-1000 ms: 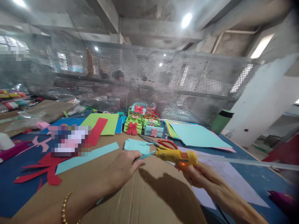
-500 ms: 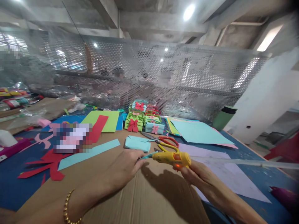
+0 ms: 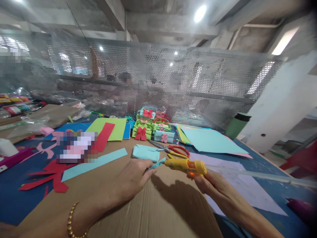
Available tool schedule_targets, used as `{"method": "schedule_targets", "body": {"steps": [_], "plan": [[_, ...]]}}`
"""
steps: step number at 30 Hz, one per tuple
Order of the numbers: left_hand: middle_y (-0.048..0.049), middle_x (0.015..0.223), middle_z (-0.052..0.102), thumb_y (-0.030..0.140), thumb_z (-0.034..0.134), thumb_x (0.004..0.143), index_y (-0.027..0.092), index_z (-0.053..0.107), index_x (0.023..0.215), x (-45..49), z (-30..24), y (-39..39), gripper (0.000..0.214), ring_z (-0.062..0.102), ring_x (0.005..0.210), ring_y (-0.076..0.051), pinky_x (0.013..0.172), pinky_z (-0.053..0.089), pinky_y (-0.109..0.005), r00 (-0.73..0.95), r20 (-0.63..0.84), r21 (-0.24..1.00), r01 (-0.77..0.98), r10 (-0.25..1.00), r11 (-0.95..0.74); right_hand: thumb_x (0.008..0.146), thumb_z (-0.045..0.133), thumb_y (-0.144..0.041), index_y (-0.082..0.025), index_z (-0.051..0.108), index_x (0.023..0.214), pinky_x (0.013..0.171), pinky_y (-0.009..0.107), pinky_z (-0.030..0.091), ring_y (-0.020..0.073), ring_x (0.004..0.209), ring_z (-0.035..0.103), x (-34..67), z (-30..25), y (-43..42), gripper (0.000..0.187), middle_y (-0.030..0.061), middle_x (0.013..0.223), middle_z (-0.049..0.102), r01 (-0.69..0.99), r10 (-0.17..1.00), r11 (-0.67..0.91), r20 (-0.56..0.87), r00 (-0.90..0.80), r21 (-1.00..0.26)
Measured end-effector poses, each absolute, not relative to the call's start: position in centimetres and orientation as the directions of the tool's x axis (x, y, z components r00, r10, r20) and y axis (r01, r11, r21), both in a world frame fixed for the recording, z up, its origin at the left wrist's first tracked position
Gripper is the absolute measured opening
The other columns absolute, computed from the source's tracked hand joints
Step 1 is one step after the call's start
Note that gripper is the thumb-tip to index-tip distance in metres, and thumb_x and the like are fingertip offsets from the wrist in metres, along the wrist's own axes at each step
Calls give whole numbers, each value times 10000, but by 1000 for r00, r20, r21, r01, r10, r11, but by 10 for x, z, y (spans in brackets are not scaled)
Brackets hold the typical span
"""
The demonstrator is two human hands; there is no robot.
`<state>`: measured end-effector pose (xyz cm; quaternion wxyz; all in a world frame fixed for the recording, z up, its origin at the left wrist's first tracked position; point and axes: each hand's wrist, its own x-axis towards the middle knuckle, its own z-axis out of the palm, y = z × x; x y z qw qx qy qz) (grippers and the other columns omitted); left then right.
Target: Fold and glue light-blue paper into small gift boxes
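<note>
On cardboard sheet (image 3: 160, 211), left hand (image 3: 132, 178) rests, fingers pinched together on light-blue paper strip (image 3: 158, 163). Nozzle of yellow glue gun (image 3: 185, 165) meets strip's tip. Beyond it, red-handled scissors (image 3: 165, 148). Far side, right hand (image 3: 210, 185), fingers clamped round gun's grip.

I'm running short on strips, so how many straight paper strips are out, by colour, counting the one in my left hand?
Light blue: 2, the long strip lying flat and the short strip in the left hand.
Red: 1, the red strip.
Total: 3.
</note>
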<state>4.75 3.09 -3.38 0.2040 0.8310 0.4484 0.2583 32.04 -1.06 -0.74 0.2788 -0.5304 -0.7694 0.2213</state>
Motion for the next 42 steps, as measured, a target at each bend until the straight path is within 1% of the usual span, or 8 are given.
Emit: {"method": "schedule_targets", "body": {"steps": [6,10,14,18,23,28,36,42], "plan": [[-29,863,713,328,508,1002,192,679,856,48,-27,27,263,616,811,-197,701,364,-302,467,225,595,629,855,-500,963,426,-609,-218,729,979,704,317,530,255,811,640,315,-10,-12,495,55,913,718,655,931,340,143,-335,-675],[-31,848,706,323,509,997,191,681,856,48,-25,26,258,610,790,-194,696,364,-302,465,226,586,637,856,-501,955,406,-639,-208,724,941,646,310,513,242,739,616,315,-9,-9,536,52,850,700,671,935,341,159,-318,-658],[-31,842,702,322,481,1007,193,660,833,48,-31,29,281,608,792,-193,694,357,-303,473,246,575,631,846,-520,957,425,-616,-226,697,903,667,312,507,232,732,608,318,-5,-9,478,38,828,688,684,940,338,191,-284,-647],[-28,832,700,309,485,1007,193,661,829,48,-35,31,276,606,785,-189,696,353,-302,487,260,571,619,834,-539,959,419,-610,-229,688,861,661,307,500,237,736,610,319,-4,-11,476,38,800,672,697,942,334,199,-271,-635],[-23,822,696,311,518,992,192,666,823,48,-34,30,255,597,774,-184,673,340,-293,485,258,587,608,836,-534,962,412,-606,-235,723,955,639,294,497,237,743,614,315,-6,-12,484,42,877,709,656,931,341,146,-334,-673],[-22,821,689,301,502,1000,191,671,852,47,-37,31,249,587,763,-177,661,336,-288,495,268,599,586,827,-545,963,417,-610,-231,725,1019,685,308,513,245,781,627,314,-6,-11,491,43,896,710,625,923,349,140,-358,-699],[-29,850,707,311,485,1006,195,670,846,48,-36,31,271,611,792,-190,701,360,-295,490,272,585,599,828,-547,957,434,-604,-222,695,853,629,293,497,214,699,591,318,-3,-10,474,31,777,659,690,939,343,221,-262,-637],[-35,851,707,307,486,1003,191,673,850,47,-37,31,268,615,796,-197,706,367,-303,484,268,568,619,833,-542,952,404,-639,-214,650,773,567,279,451,200,645,548,321,-5,-10,522,27,712,613,715,942,335,243,-232,-614]]}}
